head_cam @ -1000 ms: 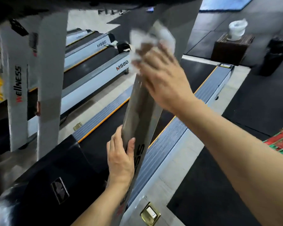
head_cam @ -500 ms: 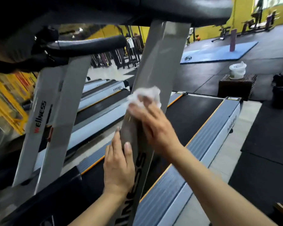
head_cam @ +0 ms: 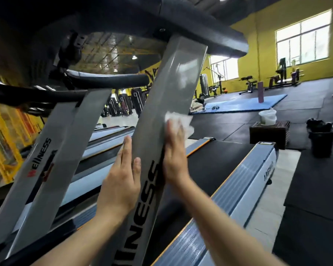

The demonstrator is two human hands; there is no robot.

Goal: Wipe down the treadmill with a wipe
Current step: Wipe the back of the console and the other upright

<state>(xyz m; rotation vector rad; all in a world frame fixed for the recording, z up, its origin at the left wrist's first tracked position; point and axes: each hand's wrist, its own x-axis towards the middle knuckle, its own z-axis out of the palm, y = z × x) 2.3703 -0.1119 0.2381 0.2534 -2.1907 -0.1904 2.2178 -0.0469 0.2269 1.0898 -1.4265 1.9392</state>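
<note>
I was partway through the job, by my reckoning: the wipe was on the grey, slanted metal upright post [head_cam: 161, 120] of the treadmill, the one with black lettering down its face, and nothing showed me which other parts had been done. I judged the black console and handrail [head_cam: 108, 81] above, the black running belt [head_cam: 215, 162] and the ribbed grey side rail [head_cam: 238, 191] on the right as left to do, though I could not tell from their look whether they were clean or not

My right hand [head_cam: 174, 150] lay flat against the right edge of the post, fingers straight and close together, pressing the crumpled white wipe [head_cam: 179, 120] against the metal. The wipe sat under my fingertips and stuck out beyond them, above and to the right, about midway up the post. My left hand [head_cam: 123, 179] was on the left side of the same post, lower and nearer to me, fingers straight along its far side with the thumb laid on the front face beside the lettering, steadying it rather than wiping. The wipe was well clear of that hand, with the width of the post between them
</note>
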